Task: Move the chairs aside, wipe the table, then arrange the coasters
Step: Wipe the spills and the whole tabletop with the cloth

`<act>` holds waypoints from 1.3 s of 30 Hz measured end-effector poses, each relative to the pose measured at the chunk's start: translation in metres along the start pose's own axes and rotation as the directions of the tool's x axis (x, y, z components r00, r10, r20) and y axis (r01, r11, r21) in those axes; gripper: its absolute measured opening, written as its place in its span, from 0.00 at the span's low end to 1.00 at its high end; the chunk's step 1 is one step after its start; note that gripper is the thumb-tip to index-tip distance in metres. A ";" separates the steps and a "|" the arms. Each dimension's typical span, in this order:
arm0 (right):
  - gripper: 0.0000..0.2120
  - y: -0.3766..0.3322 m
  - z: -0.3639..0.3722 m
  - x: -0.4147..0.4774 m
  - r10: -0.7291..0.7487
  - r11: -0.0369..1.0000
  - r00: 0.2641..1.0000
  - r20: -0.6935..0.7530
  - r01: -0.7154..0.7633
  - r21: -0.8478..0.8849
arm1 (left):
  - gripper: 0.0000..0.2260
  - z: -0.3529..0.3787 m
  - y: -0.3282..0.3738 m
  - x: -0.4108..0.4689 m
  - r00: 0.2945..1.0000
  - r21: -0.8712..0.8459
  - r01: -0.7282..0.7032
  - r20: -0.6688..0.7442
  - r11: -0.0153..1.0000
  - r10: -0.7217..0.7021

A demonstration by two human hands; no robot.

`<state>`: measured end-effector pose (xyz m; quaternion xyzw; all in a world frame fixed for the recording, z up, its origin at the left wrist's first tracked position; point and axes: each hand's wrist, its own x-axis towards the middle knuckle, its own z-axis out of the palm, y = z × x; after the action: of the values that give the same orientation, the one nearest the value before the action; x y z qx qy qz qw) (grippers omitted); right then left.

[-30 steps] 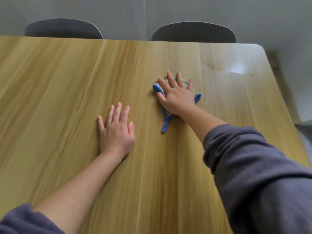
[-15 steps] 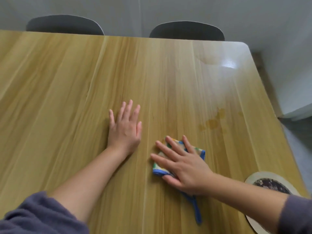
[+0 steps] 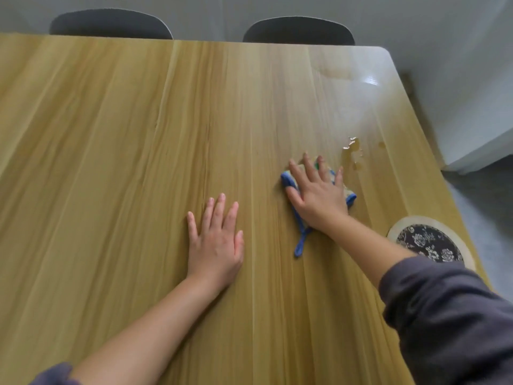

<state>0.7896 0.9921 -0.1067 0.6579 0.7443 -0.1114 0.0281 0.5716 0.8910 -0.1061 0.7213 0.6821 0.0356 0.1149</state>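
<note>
Worktop (image 3: 111,162): pale wood grain, fills most of the frame, with its far right corner rounded at the upper right.

Your right grip (image 3: 316,195), right of centre: fingers spread and straight, palm flat, pressing a cleaning cloth (image 3: 288,182) onto the wood. The cloth is folded, blue-edged, with some green showing between your fingers. Its blue hanging loop (image 3: 301,243) trails out from under the heel of your palm toward the lower edge of the frame.

Spill (image 3: 351,151): small amber droplets and a wet smear, just beyond your fingertips toward the upper right, apart from the cloth. One more drop (image 3: 381,145) lies further right.

Your left grip (image 3: 215,245), centre of frame: fingers straight and close together, palm down on the bare wood, holding nothing. It lies near the cloth's loop but apart from it.

Coaster (image 3: 429,241): round, pale rim, dark floral centre, flat at the right edge of the worktop. Your right forearm and dark sleeve (image 3: 449,315) cover its lower part.

Two dark chair backs rise behind the far edge, one at the upper left (image 3: 111,23), one at upper centre right (image 3: 298,30).
</note>
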 end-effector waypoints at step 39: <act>0.24 0.075 0.038 -0.218 -0.515 0.852 0.849 -0.113 0.522 0.037 | 0.23 0.012 0.244 0.032 0.970 -0.083 -0.236 0.044 0.968 0.240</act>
<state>0.8882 0.7807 -0.1121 0.4379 0.8905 -0.1067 -0.0618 0.8140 0.9109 -0.0687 0.7938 0.5852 0.0560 0.1560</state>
